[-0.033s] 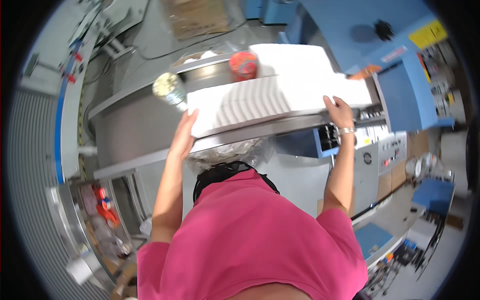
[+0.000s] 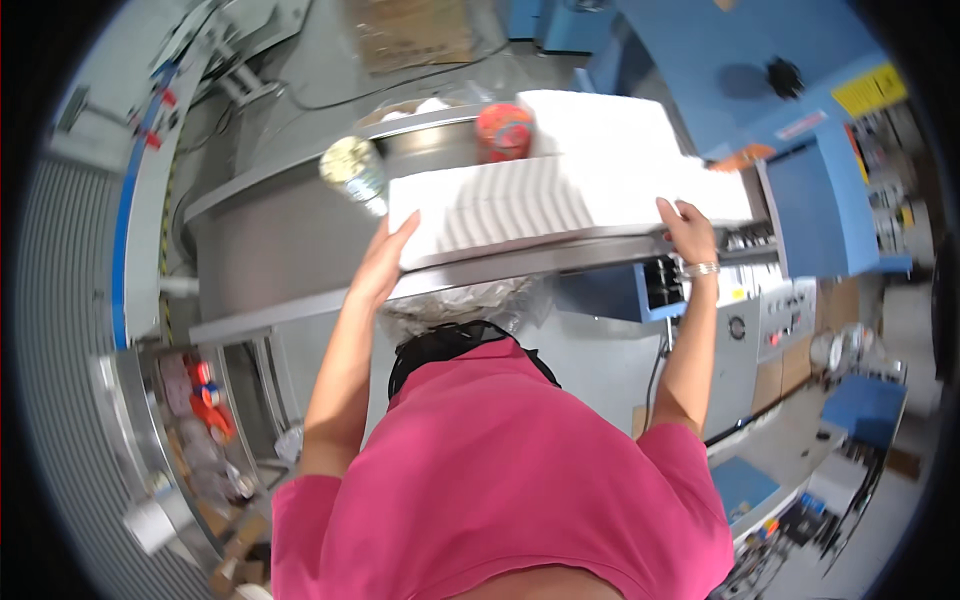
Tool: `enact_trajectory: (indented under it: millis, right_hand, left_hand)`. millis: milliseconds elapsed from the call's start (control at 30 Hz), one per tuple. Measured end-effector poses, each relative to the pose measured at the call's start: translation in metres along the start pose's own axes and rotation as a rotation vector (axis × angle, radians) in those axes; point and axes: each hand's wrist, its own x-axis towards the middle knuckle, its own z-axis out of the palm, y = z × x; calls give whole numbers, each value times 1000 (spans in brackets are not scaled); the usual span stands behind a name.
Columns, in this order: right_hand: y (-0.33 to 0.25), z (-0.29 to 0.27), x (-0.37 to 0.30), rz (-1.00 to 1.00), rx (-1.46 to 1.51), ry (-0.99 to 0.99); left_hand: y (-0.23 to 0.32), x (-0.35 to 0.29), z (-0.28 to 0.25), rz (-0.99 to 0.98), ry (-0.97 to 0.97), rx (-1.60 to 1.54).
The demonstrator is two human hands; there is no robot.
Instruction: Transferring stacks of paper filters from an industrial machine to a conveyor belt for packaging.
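A long white block (image 2: 480,210), like a row of packed sheets or thin boxes with ridges across its left part, lies along the metal trough of the work table. My left hand (image 2: 385,260) holds its left end, thumb on the near side of the top. At the near right side, my right hand (image 2: 692,238) grips the block's edge with thumb and forefinger; its other fingers are partly hidden. Behind the block sits another white stack (image 2: 600,120). A red round-topped can (image 2: 503,132) and a clear tub with pale contents (image 2: 352,168) stand beside these.
The steel trough (image 2: 280,240) extends leftward under its raised rim. A blue machine (image 2: 800,190) closes off the right end, with an orange piece (image 2: 742,158) beside the stack. Crumpled clear plastic (image 2: 465,303) hangs below the near edge. Cardboard (image 2: 415,35) lies on the floor beyond.
The whole view has shifted slightly, with the table, block and both hands appearing a little farther right. Both hands keep their hold on the white block.
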Motion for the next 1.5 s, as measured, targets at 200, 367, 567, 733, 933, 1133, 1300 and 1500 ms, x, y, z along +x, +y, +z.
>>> enact_trajectory:
  millis: [200, 367, 567, 733, 933, 1133, 1300, 1500]
  right_hand:
    - [-7, -10, 12, 106, 83, -232]
    - [-35, -6, 13, 194, 154, -474]
    - [-55, 18, 5, 156, 7, -540]
    - [-94, 70, -44, 83, -16, -528]
    - [-159, 145, -100, -98, 55, -647]
    - [-195, 176, -82, -139, -47, -713]
    - [-188, 168, -57, -166, 66, -807]
    - [-202, 160, -69, -328, -676, -322]
  left_hand:
    - [16, 7, 11, -26, -17, 282]
    - [32, 16, 2, -2, -44, 248]
    - [17, 28, -28, 35, -38, 350]
    - [51, -9, -91, -90, -23, 355]
    - [58, -59, -191, -83, 157, 334]
    - [66, -68, -221, -62, 243, 350]
    - [58, -63, -206, -28, 300, 343]
    - [63, -59, -194, -1, 310, 321]
